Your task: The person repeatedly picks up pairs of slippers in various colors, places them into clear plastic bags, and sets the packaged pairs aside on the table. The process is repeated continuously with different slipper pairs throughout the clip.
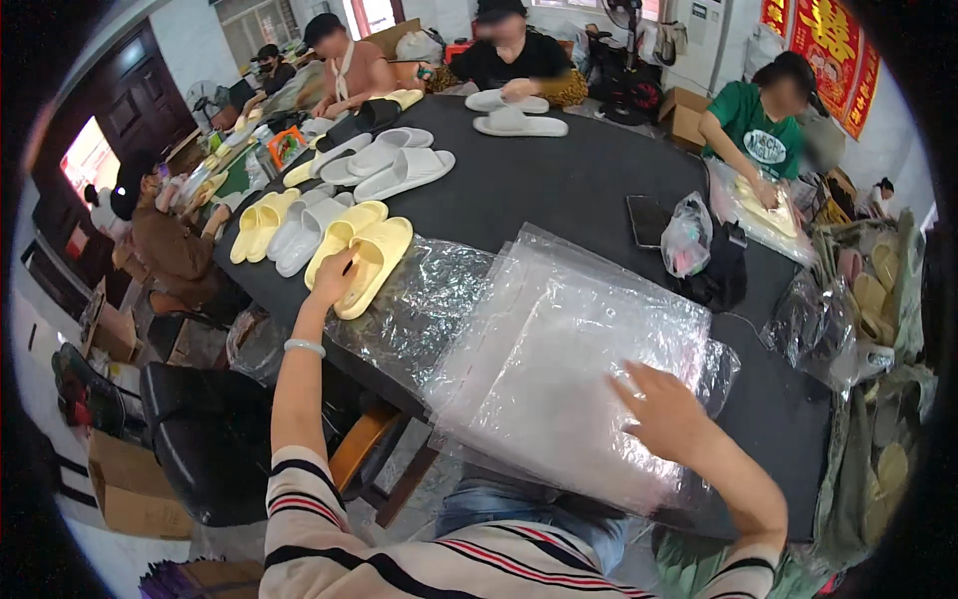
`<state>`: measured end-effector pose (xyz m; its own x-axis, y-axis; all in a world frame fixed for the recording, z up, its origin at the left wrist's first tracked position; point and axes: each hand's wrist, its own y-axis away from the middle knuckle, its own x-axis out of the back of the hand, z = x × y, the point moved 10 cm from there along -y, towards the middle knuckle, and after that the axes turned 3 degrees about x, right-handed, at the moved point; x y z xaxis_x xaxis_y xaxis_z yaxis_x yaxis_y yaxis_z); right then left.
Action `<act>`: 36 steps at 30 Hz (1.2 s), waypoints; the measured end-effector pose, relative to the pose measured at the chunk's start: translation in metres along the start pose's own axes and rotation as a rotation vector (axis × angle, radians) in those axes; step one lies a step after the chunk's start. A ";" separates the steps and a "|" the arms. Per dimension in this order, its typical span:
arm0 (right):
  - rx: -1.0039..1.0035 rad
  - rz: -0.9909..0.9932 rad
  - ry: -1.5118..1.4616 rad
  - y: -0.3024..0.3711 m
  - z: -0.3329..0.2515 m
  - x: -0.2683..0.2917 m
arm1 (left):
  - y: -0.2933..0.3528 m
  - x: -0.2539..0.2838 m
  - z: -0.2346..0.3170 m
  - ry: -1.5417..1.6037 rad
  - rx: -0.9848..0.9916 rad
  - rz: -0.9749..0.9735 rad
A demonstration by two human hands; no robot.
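Two yellow slippers (pixel 377 255) are lying on the worktop (pixel 599 180) at the left hand (pixel 331 283), which is holding a half-curled shape against them (whether it is gripping, cannot tell). The right hand (pixel 671 411) is holding its fingers apart, grasping nothing, over clear plastic bags (pixel 559 349). Grey slippers (pixel 311 228) are lying beyond the left hand.

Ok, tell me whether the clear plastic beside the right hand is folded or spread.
Spread: the clear plastic lies in broad, overlapping sheets on the black table, extending well left of the right hand.
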<state>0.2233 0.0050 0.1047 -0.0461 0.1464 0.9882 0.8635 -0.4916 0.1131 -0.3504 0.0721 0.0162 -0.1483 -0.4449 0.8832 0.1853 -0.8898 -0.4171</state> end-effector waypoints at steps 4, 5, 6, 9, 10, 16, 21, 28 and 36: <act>0.290 0.252 0.175 -0.094 -0.070 -0.021 | -0.006 -0.002 0.020 -0.096 0.166 -0.078; 0.350 0.323 0.247 -0.112 -0.078 -0.031 | -0.010 -0.004 0.023 -0.132 0.174 -0.083; 0.345 0.390 0.241 -0.133 -0.079 -0.037 | -0.012 -0.006 0.021 -0.124 0.171 -0.108; 0.373 0.535 0.167 -0.186 -0.091 -0.035 | -0.015 -0.012 -0.008 -0.013 0.157 -0.086; 0.379 0.525 0.103 -0.196 -0.095 -0.034 | -0.015 -0.011 -0.008 -0.018 0.102 -0.036; 0.402 0.664 -0.070 -0.186 -0.086 0.021 | -0.028 -0.003 -0.030 0.179 -0.056 0.038; 0.239 0.782 -0.101 -0.069 -0.026 0.105 | -0.018 0.003 -0.014 0.163 -0.078 -0.008; -0.107 0.514 -0.262 0.078 0.054 0.060 | 0.011 0.056 0.059 0.105 -0.039 0.270; -0.222 0.588 -0.454 0.138 0.091 -0.022 | 0.045 0.033 0.288 0.654 -0.264 -0.205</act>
<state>0.3896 0.0120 0.0891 0.6401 0.1221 0.7585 0.5591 -0.7512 -0.3509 -0.0667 0.0467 0.0879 -0.7198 -0.1636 0.6746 -0.1361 -0.9197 -0.3682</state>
